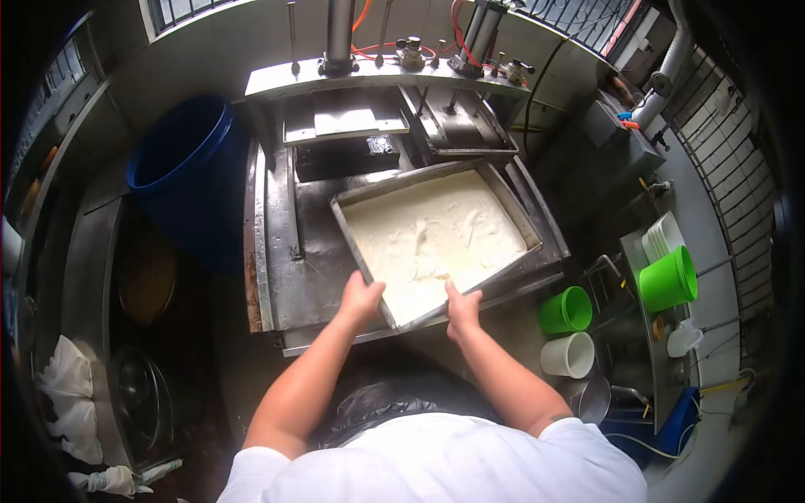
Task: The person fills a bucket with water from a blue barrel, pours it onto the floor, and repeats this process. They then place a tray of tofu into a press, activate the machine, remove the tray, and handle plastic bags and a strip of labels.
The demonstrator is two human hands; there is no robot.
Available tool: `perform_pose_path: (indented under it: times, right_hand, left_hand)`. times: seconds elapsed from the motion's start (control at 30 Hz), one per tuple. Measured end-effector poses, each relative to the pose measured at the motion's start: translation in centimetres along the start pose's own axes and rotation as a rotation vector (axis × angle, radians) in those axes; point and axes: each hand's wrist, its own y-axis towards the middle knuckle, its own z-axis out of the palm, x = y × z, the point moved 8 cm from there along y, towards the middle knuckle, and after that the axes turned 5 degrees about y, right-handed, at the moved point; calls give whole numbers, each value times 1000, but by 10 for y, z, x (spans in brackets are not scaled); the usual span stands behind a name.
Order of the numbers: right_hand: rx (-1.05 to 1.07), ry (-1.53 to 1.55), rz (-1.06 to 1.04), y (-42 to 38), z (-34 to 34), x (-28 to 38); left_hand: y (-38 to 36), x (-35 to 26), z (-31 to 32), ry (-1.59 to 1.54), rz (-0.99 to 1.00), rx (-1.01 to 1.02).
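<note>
A shallow rectangular metal tray (508, 207) holds a soft, creamy white mass (440, 230) with an uneven, lumpy surface. It lies at an angle over the front right part of a wet steel press table (314, 293). My left hand (361, 300) grips the tray's left wall close to the near corner. On the near rim, my right hand (462, 309) has its thumb over the edge and its fingers underneath. Behind the tray, a flat metal press plate (356, 120) sits under the left cylinder. A second framed plate (461, 126) is beneath the right cylinder.
A large blue barrel (186, 159) stands left of the press. To the right are green buckets (575, 310) (668, 279) and a white bucket (568, 356). Pneumatic cylinders (340, 38) rise from the crossbeam (377, 74). White cloths (71, 394) hang at the lower left.
</note>
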Motion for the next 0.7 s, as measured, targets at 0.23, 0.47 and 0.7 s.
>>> perform_pose_path:
  times: [0.23, 0.47, 0.7]
  right_hand:
    - [160, -358, -52, -82, -23, -21]
    - [484, -406, -289, -26, 25, 32]
    - [606, -525, -433, 44, 87, 85]
  left_hand:
    - [-150, 83, -24, -202, -335, 284]
    - [-135, -63, -40, 878, 117, 38]
    - [-13, -47, -38, 1244, -5, -96]
